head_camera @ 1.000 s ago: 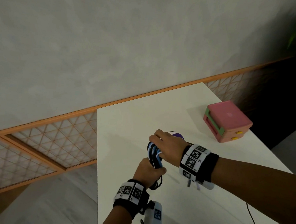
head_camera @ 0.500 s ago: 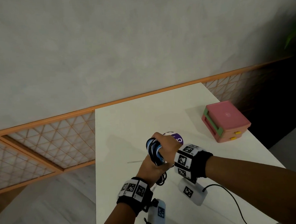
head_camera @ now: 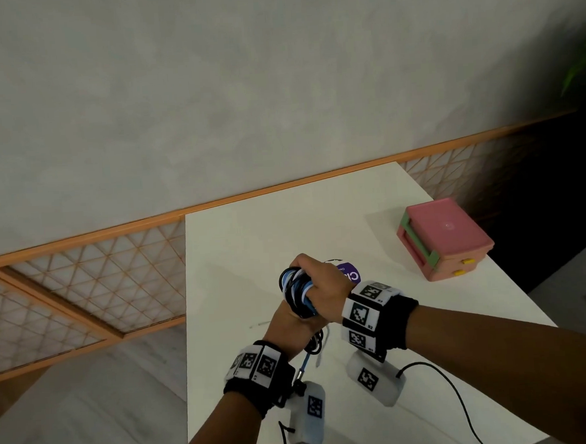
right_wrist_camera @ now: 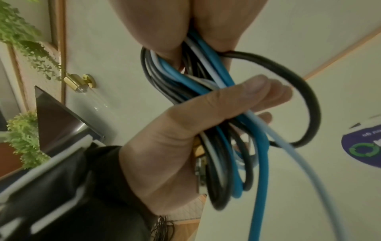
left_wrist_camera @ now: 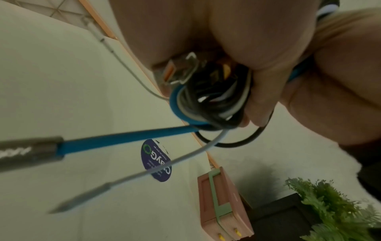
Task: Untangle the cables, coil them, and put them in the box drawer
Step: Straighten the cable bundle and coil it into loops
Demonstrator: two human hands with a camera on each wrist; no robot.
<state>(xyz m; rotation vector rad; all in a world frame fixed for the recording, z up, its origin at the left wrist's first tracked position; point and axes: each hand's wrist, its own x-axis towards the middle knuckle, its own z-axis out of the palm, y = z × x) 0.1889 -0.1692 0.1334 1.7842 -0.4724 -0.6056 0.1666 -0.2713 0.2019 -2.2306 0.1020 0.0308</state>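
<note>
A coiled bundle of black, blue and white cables [head_camera: 297, 290] is held over the white table [head_camera: 238, 252]. My left hand [head_camera: 287, 325] grips its lower part with thumb and fingers wrapped round it [right_wrist_camera: 216, 106]. My right hand [head_camera: 323, 283] closes over the top of the bundle. A blue cable end with a grey plug [left_wrist_camera: 31, 153] and a thin grey cable end [left_wrist_camera: 86, 195] hang loose below the bundle [left_wrist_camera: 208, 104]. The pink box drawer [head_camera: 443, 240] stands at the table's far right, apart from both hands.
A round purple sticker [head_camera: 351, 273] lies on the table just behind my right hand. A thin pale strip [head_camera: 260, 324] lies left of my hands. An orange lattice rail [head_camera: 83, 286] runs behind the table. A green plant [left_wrist_camera: 340, 212] stands beyond the box [left_wrist_camera: 222, 203].
My right hand has closed in over the top of the bundle, nearer my left hand. The bundle is packed tighter, and a blue cable end now hangs below my left hand.
</note>
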